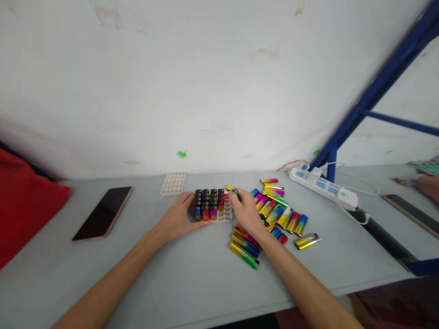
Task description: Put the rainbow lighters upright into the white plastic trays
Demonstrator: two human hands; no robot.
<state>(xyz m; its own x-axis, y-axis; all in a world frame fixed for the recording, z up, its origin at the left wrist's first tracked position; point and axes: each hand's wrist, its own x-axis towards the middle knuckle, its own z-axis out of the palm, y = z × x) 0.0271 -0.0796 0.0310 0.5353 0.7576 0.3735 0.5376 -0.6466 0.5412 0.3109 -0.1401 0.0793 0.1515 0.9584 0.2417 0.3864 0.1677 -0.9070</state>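
Note:
My left hand (179, 214) is wrapped around the left end of a white tray (224, 214) with rows of small cells. Several metallic-coloured cigarette lighters (205, 213) stand upright in it, their black tops up, filling the left and middle rows. Bare cells show at the right end. Over that end is my right hand (244, 209), its fingers closed on a single lighter (237, 194) with some green showing; the fingers cover most of it. Right of this hand lies a loose pile of lighters (274, 212) in mixed colours. Several more lighters (244, 246) lie side by side nearer me.
A second white tray (173, 183) lies near the wall. At left are a dark phone (103, 214) and a red cloth-like item (27, 201). A power strip (324, 186) with cables lies by a blue metal frame (363, 105). Another person's hand (428, 187) shows at far right, beyond another phone (411, 214).

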